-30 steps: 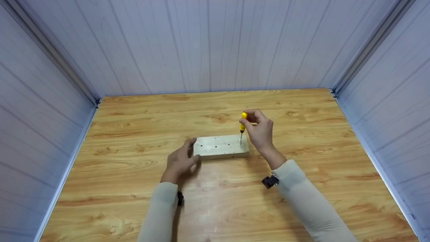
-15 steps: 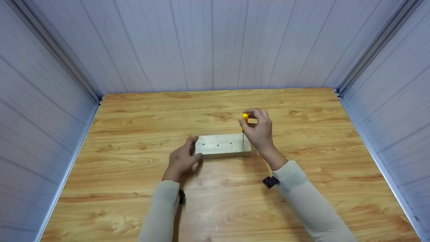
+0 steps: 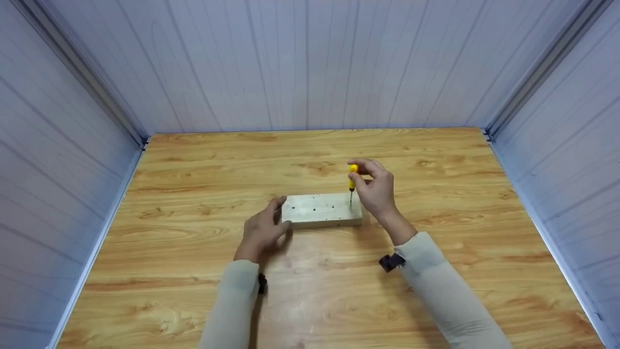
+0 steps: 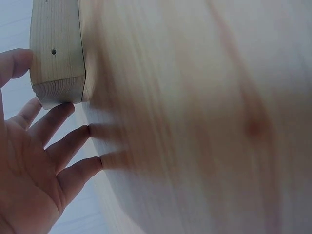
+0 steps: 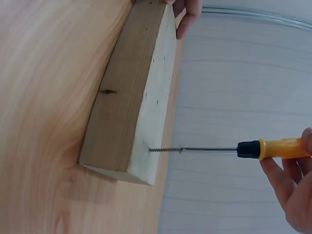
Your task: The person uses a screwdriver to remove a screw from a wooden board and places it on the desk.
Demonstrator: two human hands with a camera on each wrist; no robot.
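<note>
A pale wooden block (image 3: 312,215) with several small dark holes lies flat on the table. My left hand (image 3: 261,227) holds its left end, thumb at the near side and index finger at the far side. In the left wrist view the other fingers of that hand (image 4: 34,175) are spread by the block's end. My right hand (image 3: 379,191) pinches the yellow handle of a screwdriver (image 5: 282,148) with a black collar. The screwdriver stands upright over the block's right end. Its tip meets the head of a screw (image 5: 165,149), whose thread mostly shows above the wood.
The wood-grain table (image 3: 193,184) spreads out around the block. Pale panelled walls (image 3: 310,68) rise at its back and at both sides. Each wrist carries a small black camera mount (image 3: 391,262).
The view shifted slightly at first, with the block appearing a little further right. My right fingers have changed their hold on the screwdriver handle. The left hand stays at the block's end.
</note>
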